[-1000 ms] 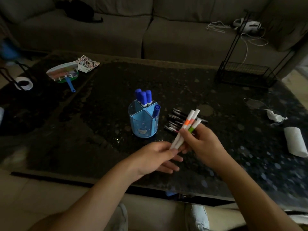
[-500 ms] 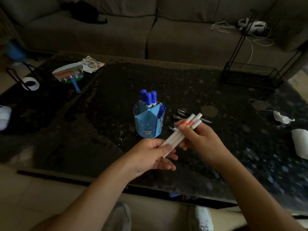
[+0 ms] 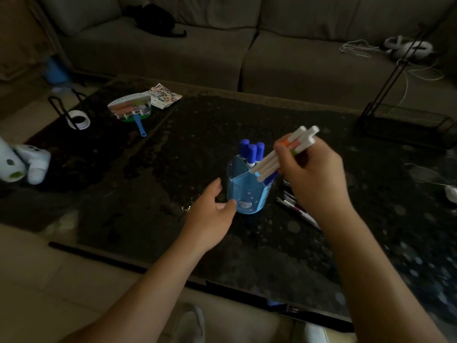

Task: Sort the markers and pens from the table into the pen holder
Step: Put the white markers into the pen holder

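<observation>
A blue pen holder (image 3: 243, 191) with divided compartments stands mid-table, and three blue-capped markers (image 3: 251, 151) stick up from its rear compartment. My right hand (image 3: 312, 174) grips a bundle of three white markers (image 3: 283, 154) with orange and green bands, slanted, their lower ends over the holder's right side. Beside the holder's lower left wall is my left hand (image 3: 210, 209), fingers spread, a fingertip touching it. Several dark pens (image 3: 295, 206) lie on the table right of the holder, partly hidden by my right wrist.
On the dark speckled table (image 3: 148, 194) sit a hand fan (image 3: 131, 111) and printed paper (image 3: 164, 95) at far left, a tape roll (image 3: 79, 120), and a black wire rack (image 3: 405, 122) at far right. A sofa runs behind. White objects lie at both side edges.
My left hand let go of the white markers and moved down-left to the holder. My right hand carried the bundle up and over the holder. The camera shifted closer.
</observation>
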